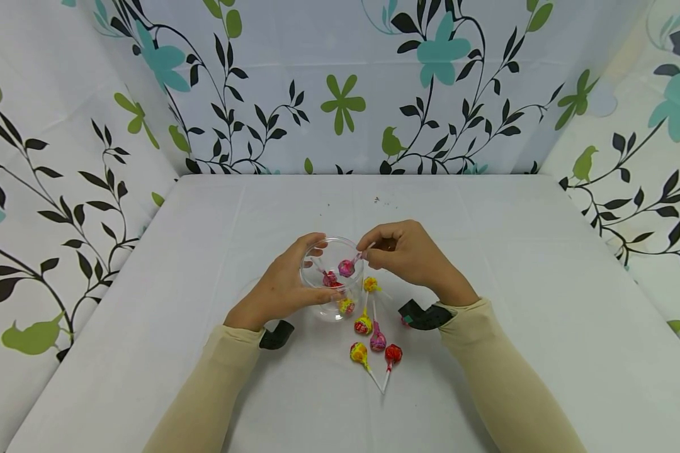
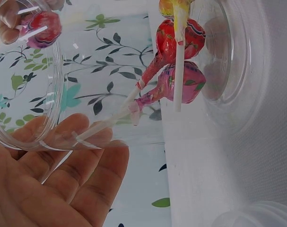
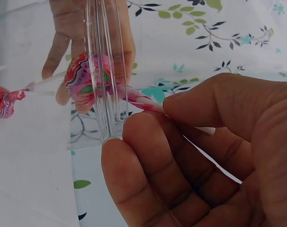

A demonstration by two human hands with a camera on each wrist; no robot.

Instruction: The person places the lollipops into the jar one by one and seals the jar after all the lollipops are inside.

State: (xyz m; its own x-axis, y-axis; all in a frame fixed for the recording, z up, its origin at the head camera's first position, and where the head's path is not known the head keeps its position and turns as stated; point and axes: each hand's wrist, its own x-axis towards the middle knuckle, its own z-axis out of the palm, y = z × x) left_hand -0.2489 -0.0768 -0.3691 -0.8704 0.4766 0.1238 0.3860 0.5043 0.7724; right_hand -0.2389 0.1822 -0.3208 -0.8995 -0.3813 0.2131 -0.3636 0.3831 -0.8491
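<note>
My left hand (image 1: 283, 283) grips a clear plastic jar (image 1: 324, 311) round its side, its mouth tilted up. My right hand (image 1: 410, 255) pinches a pink lollipop (image 1: 346, 268) by its stick. The lollipop's head is just inside the jar's rim, as the right wrist view shows, with the fingertips right at the rim. Deeper in the jar lie a red lollipop (image 2: 181, 41), another pink lollipop (image 2: 186, 84) and a yellow one (image 1: 346, 306). The left palm and spread fingers show below the jar in the left wrist view.
On the white table (image 1: 147, 352), several lollipops lie in front of the jar, among them a purple one (image 1: 378, 340), a yellow one (image 1: 359, 352) and a red one (image 1: 393, 353). A clear round plastic piece (image 2: 256, 218) lies left of the jar. Patterned curtains (image 1: 294, 82) surround the table.
</note>
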